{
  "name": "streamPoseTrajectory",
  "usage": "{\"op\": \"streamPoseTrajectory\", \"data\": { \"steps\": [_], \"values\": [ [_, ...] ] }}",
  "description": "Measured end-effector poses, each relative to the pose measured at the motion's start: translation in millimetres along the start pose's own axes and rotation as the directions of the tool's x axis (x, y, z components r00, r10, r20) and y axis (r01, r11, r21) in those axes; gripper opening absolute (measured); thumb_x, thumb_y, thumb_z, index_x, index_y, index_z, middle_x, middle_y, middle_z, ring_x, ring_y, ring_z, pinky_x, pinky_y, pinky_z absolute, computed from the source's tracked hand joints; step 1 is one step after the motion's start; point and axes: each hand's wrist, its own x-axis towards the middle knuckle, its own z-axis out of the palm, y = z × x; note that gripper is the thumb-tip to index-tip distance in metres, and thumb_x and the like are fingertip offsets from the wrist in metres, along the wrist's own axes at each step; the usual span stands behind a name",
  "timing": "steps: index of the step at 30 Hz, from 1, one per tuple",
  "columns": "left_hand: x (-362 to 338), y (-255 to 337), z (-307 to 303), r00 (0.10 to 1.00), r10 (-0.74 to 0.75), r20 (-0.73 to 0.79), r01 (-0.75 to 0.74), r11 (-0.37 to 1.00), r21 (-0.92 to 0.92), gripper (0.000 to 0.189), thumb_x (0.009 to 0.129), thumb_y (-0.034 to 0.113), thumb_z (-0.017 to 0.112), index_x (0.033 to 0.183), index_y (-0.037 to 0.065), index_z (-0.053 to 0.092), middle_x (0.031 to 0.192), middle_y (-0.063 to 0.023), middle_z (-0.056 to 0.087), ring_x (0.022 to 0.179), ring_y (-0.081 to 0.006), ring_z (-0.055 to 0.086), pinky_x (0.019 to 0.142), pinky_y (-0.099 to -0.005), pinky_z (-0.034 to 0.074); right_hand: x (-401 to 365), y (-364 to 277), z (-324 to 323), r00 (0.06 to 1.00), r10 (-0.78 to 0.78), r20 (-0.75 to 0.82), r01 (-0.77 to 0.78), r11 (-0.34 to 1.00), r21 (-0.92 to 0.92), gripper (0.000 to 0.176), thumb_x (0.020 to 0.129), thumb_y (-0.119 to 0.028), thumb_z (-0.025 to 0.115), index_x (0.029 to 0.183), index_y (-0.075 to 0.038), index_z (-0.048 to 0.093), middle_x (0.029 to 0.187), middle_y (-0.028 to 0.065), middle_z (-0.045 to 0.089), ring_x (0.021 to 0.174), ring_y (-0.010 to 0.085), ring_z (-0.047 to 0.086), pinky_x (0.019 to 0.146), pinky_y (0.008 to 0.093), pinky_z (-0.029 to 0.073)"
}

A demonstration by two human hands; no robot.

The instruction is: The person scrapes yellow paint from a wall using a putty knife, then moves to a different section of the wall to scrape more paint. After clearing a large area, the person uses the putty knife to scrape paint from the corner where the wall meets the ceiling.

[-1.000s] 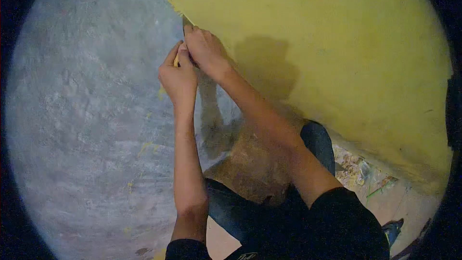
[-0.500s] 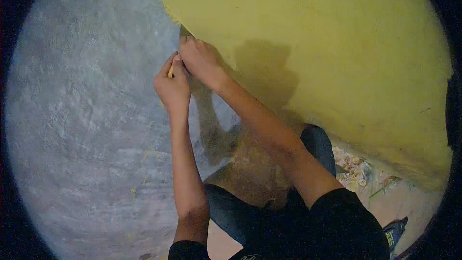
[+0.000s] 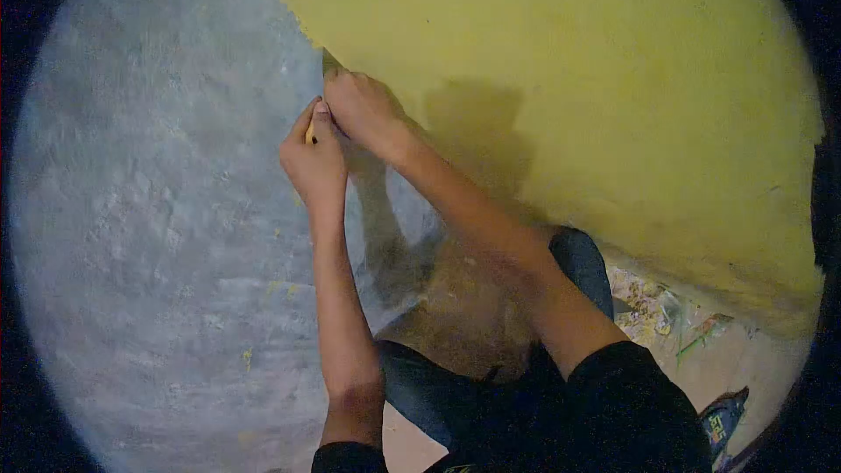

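Note:
My left hand (image 3: 313, 149) is closed in a pinch on a small yellow object (image 3: 310, 132), which shows between thumb and fingers. Touching or almost touching its fingertips is my right hand (image 3: 363, 109), a fist lying against the surface where grey meets yellow. What the right fingers hold is hidden under them; a dark, thin wedge (image 3: 330, 61) shows just above the knuckles, and I cannot make out whether it is a tool or shadow. The yellow painted area (image 3: 613, 79) lies to the right, the grey area (image 3: 158, 210) to the left.
My bent knee (image 3: 583, 267) in dark trousers is close to the yellow surface's lower edge. Bits of debris (image 3: 653, 307) lie on the pale floor at the lower right, near a dark shoe (image 3: 723, 420). Yellow specks (image 3: 248, 357) mark the grey surface.
Both hands keep almost the same pose and place. The colour boundary has shifted slightly left in view, and the shoe slightly right.

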Motion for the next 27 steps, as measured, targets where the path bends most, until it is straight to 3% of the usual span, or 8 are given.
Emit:
{"op": "streamPoseTrajectory", "data": {
  "steps": [3,7,9,13,15,18,21,27],
  "values": [
    [4.7,5.7,0.3,1.000,0.006,-0.014,-0.007,0.998,-0.055,0.030,0.091,0.021,0.058,0.105,-0.004,0.068,0.097,-0.0209,0.069,0.089,-0.0281,0.068,0.079,-0.0342,0.051,2.4,-1.4,1.9,0.995,-0.089,-0.034,0.089,0.996,-0.014,0.022,0.081,-0.015,0.060,0.085,0.007,0.060,0.079,0.0255,0.064,0.078,0.0399,0.066,0.067,0.0470,0.054],
    [9.7,-12.2,4.7,0.999,0.026,-0.023,-0.027,0.998,-0.051,0.030,0.091,0.021,0.058,0.106,-0.003,0.068,0.097,-0.0211,0.069,0.088,-0.0281,0.068,0.079,-0.0342,0.051,8.4,-0.8,-0.5,0.997,-0.063,-0.043,0.062,0.998,-0.030,0.022,0.081,-0.015,0.060,0.084,0.007,0.061,0.079,0.0262,0.064,0.078,0.0396,0.066,0.066,0.0474,0.054],
    [5.9,-5.5,-5.5,1.000,0.008,-0.022,-0.008,1.000,-0.002,0.030,0.091,0.021,0.058,0.105,-0.003,0.068,0.097,-0.0212,0.069,0.088,-0.0283,0.068,0.079,-0.0341,0.051,4.5,-9.5,-10.5,0.995,-0.049,0.084,0.049,0.999,0.003,0.022,0.081,-0.015,0.060,0.083,0.006,0.062,0.082,0.0268,0.064,0.080,0.0397,0.066,0.067,0.0476,0.054],
    [13.9,-1.1,-5.4,0.999,0.024,-0.041,-0.024,1.000,-0.002,0.032,0.091,0.022,0.058,0.105,-0.005,0.067,0.097,-0.0214,0.069,0.088,-0.0286,0.068,0.079,-0.0350,0.051,14.4,-9.9,-3.7,0.994,-0.056,0.096,0.063,0.995,-0.073,0.021,0.081,-0.016,0.060,0.082,0.005,0.063,0.085,0.0274,0.064,0.082,0.0397,0.066,0.069,0.0479,0.054],
    [17.3,-1.2,-6.3,0.999,0.021,-0.030,-0.020,0.999,0.028,0.033,0.091,0.023,0.058,0.105,-0.005,0.067,0.097,-0.0215,0.069,0.088,-0.0287,0.068,0.080,-0.0354,0.051,15.2,-14.2,-14.4,0.999,-0.020,-0.032,0.020,1.000,-0.002,0.020,0.080,-0.015,0.060,0.081,0.005,0.063,0.085,0.0274,0.064,0.081,0.0403,0.066,0.069,0.0483,0.053],
    [17.2,3.0,-1.9,0.996,0.076,-0.048,-0.080,0.992,-0.097,0.035,0.092,0.025,0.058,0.107,-0.006,0.066,0.098,-0.0214,0.069,0.089,-0.0289,0.068,0.080,-0.0354,0.051,16.5,-12.1,-16.5,0.995,-0.067,0.073,0.067,0.998,0.010,0.019,0.079,-0.013,0.060,0.081,0.005,0.063,0.086,0.0272,0.064,0.080,0.0411,0.065,0.069,0.0483,0.053],
    [11.9,1.5,3.3,0.998,0.021,-0.053,-0.026,0.995,-0.094,0.035,0.092,0.026,0.057,0.107,-0.005,0.066,0.098,-0.0211,0.069,0.091,-0.0290,0.068,0.081,-0.0349,0.051,20.6,-3.1,-14.6,0.994,-0.110,-0.022,0.109,0.993,-0.053,0.018,0.078,-0.012,0.060,0.080,0.006,0.063,0.084,0.0265,0.065,0.080,0.0411,0.065,0.068,0.0475,0.053],
    [17.4,0.9,-4.4,1.000,-0.004,0.005,0.004,0.993,-0.121,0.035,0.093,0.026,0.057,0.108,-0.003,0.067,0.098,-0.0205,0.069,0.092,-0.0279,0.067,0.082,-0.0353,0.050,26.6,-1.1,-20.3,0.986,-0.154,0.064,0.158,0.986,-0.057,0.017,0.077,-0.012,0.062,0.078,0.005,0.064,0.080,0.0259,0.064,0.079,0.0395,0.066,0.068,0.0470,0.053]
  ]
}}
